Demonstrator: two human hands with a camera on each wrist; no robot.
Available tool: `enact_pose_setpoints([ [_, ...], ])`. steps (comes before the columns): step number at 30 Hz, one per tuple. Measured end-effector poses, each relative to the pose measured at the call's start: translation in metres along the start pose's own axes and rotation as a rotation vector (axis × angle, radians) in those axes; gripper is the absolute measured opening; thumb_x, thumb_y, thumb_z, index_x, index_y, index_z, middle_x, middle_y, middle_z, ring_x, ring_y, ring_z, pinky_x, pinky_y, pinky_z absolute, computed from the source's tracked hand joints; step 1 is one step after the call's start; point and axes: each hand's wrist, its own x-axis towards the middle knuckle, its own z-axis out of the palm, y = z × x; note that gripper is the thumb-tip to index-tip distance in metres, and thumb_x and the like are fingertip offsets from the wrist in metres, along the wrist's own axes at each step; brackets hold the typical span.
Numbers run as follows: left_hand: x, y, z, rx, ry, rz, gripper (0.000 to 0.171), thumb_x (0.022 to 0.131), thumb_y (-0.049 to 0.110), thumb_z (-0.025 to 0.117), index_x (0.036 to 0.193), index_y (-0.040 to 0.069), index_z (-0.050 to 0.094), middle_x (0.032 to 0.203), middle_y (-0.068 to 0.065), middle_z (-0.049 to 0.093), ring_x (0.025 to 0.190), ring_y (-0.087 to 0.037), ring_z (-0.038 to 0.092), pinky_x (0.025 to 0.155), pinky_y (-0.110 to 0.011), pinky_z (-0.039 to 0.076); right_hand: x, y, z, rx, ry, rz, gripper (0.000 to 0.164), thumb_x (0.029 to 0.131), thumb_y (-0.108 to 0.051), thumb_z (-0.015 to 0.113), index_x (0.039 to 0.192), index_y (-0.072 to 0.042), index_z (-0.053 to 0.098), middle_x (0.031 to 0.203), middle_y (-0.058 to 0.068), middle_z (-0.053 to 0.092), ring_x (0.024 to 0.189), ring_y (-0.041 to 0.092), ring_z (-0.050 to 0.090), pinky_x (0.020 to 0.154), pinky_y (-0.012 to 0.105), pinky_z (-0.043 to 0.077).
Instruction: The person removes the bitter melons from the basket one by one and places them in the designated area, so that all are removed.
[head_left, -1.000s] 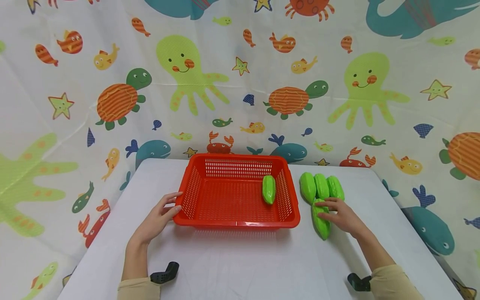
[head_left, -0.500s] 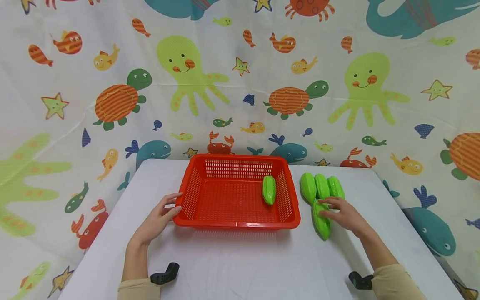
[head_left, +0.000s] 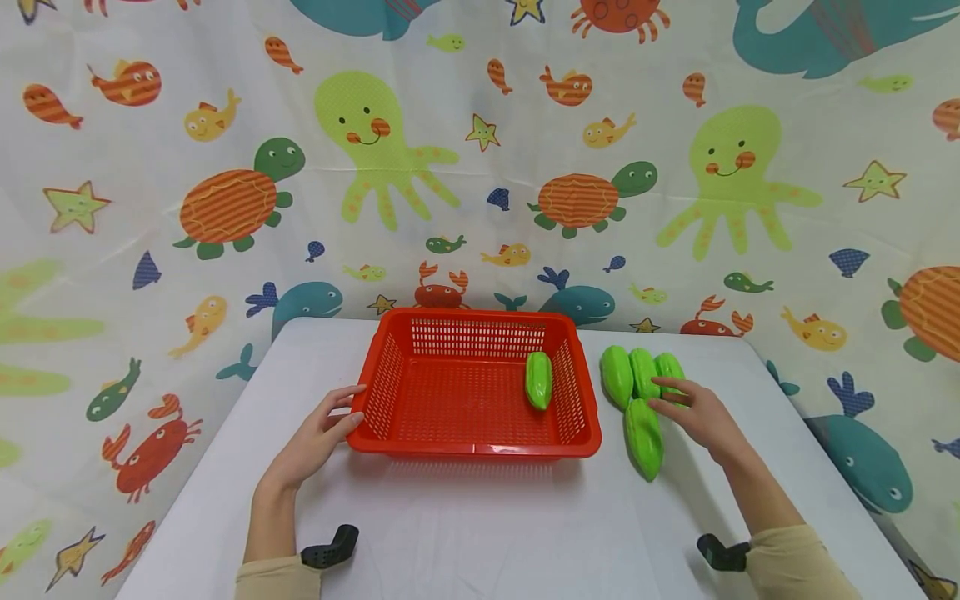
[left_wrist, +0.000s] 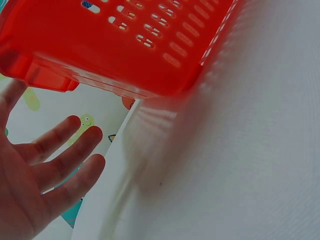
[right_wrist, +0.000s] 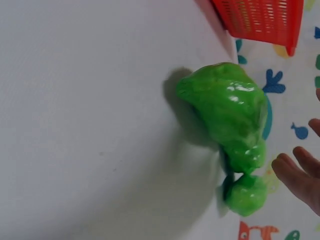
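Note:
A red plastic basket (head_left: 472,451) with slotted walls stands on the table. My left hand (head_left: 311,442) has its fingertips at the basket's left rim; in the left wrist view the other fingers (left_wrist: 65,160) spread loosely below it. One glossy green gourd-like vegetable (head_left: 537,381) lies inside at the right. Beyond the basket's right side, three more green vegetables (head_left: 617,377) lie in a row, with a longer, pointed one (head_left: 642,450) in front of them. Over this group hovers my right hand (head_left: 701,421), fingers relaxed and holding nothing; its fingertips overlap the row's front end.
The white table (head_left: 480,533) ends at the back against a hanging cloth (head_left: 480,167) printed with sea animals. Black wrist devices (head_left: 330,547) sit near both sleeves. The basket's right wall stands close to the green vegetables.
My right hand has moved away from the long front vegetable, back and slightly right, uncovering it. The cloth's left part has shifted leftward. The left hand and basket stay put.

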Motion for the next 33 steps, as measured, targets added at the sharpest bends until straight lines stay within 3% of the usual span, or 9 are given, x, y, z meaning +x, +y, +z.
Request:
enact_pose_setpoints([
  [9, 0.000, -0.001, 0.001, -0.001, 0.006, -0.004, 0.058, 0.097, 0.037, 0.060, 0.148, 0.024, 0.037, 0.148, -0.014, 0.035, 0.127, -0.039, 0.046, 0.092, -0.047, 0.052, -0.002, -0.020, -0.010, 0.134, 0.076, 0.006, 0.082, 0.091, -0.056, 0.061, 0.151, -0.008, 0.034, 0.148, 0.029, 0.036, 0.136, 0.045, 0.036, 0.104, 0.066, 0.032],
  [22, -0.001, 0.000, 0.000, 0.005, 0.006, 0.004, 0.057, 0.097, 0.035, 0.059, 0.148, 0.023, 0.036, 0.147, -0.015, 0.035, 0.127, -0.039, 0.046, 0.093, -0.048, 0.052, -0.011, -0.062, -0.022, 0.226, 0.144, -0.123, 0.074, 0.094, -0.052, 0.058, 0.152, -0.011, 0.035, 0.149, 0.023, 0.039, 0.136, 0.042, 0.038, 0.104, 0.066, 0.032],
  [29, 0.000, -0.001, 0.000, 0.018, 0.004, -0.001, 0.057, 0.097, 0.037, 0.059, 0.148, 0.024, 0.037, 0.147, -0.015, 0.036, 0.127, -0.040, 0.046, 0.094, -0.048, 0.051, -0.014, -0.090, -0.026, 0.272, 0.216, -0.202, 0.070, 0.095, -0.050, 0.058, 0.151, -0.015, 0.037, 0.152, 0.012, 0.039, 0.134, 0.035, 0.044, 0.106, 0.059, 0.036],
  [33, 0.000, -0.001, 0.000, 0.019, 0.005, -0.007, 0.057, 0.097, 0.039, 0.060, 0.147, 0.025, 0.038, 0.146, -0.014, 0.037, 0.126, -0.039, 0.046, 0.093, -0.047, 0.052, -0.014, -0.106, -0.028, 0.305, 0.215, -0.225, 0.068, 0.094, -0.050, 0.058, 0.151, -0.020, 0.037, 0.153, 0.008, 0.038, 0.132, 0.032, 0.045, 0.107, 0.059, 0.035],
])
